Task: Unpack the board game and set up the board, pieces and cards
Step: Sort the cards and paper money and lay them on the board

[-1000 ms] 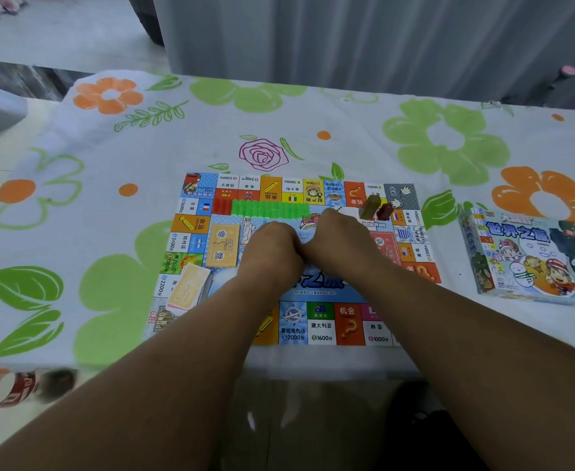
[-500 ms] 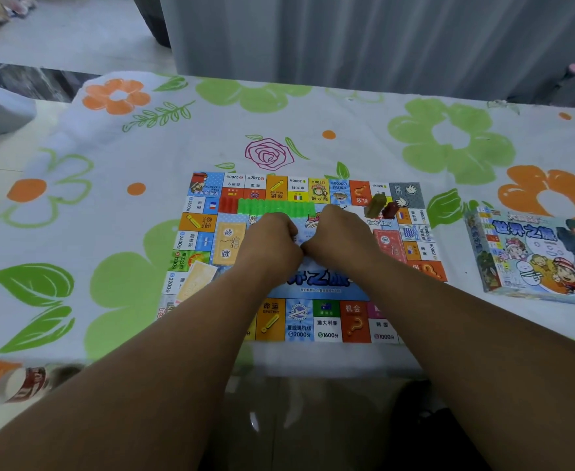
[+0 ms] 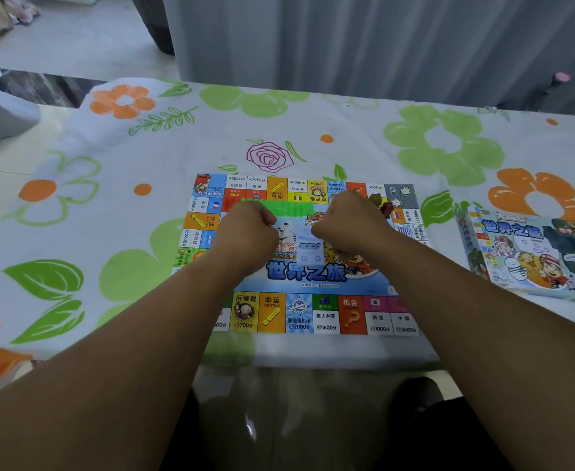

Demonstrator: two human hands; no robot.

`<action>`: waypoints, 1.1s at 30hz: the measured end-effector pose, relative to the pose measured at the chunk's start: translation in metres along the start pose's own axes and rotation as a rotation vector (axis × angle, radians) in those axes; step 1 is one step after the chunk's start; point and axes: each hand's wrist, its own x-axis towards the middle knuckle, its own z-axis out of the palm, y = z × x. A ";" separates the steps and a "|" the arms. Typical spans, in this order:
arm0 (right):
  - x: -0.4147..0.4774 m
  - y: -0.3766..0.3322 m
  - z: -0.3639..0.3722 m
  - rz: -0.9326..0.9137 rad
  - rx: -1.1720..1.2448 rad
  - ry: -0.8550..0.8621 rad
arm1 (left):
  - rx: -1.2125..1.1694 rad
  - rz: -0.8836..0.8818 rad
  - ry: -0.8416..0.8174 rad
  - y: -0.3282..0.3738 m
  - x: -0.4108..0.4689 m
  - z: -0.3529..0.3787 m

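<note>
The hands have pulled apart since a moment ago, and a pale blue card (image 3: 308, 249) now shows between them, over the middle of the board (image 3: 299, 314) at frame centre. The right hand (image 3: 350, 226) pinches the card's top edge, though it's blurry. The left hand (image 3: 248, 232) is curled up, can't tell if it holds anything. Green houses (image 3: 292, 208) line up just above the knuckles. The game box (image 3: 530, 253) sits at the right edge.
</note>
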 end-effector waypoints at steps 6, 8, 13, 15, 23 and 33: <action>-0.003 0.013 -0.004 0.107 0.236 -0.068 | -0.005 -0.017 -0.094 0.002 -0.003 0.013; -0.004 0.014 -0.007 0.127 0.288 -0.101 | -0.012 -0.027 -0.113 0.001 -0.002 0.017; -0.008 0.016 -0.005 0.193 0.423 -0.197 | 0.042 -0.053 -0.143 0.000 0.000 0.025; -0.009 0.017 -0.003 0.219 0.425 -0.202 | 0.018 -0.073 -0.167 -0.001 0.001 0.028; -0.009 0.016 0.002 0.241 0.474 -0.228 | -0.052 -0.109 -0.169 -0.006 0.009 0.035; -0.010 0.012 0.002 0.265 0.474 -0.220 | -0.050 -0.096 -0.204 -0.012 0.015 0.039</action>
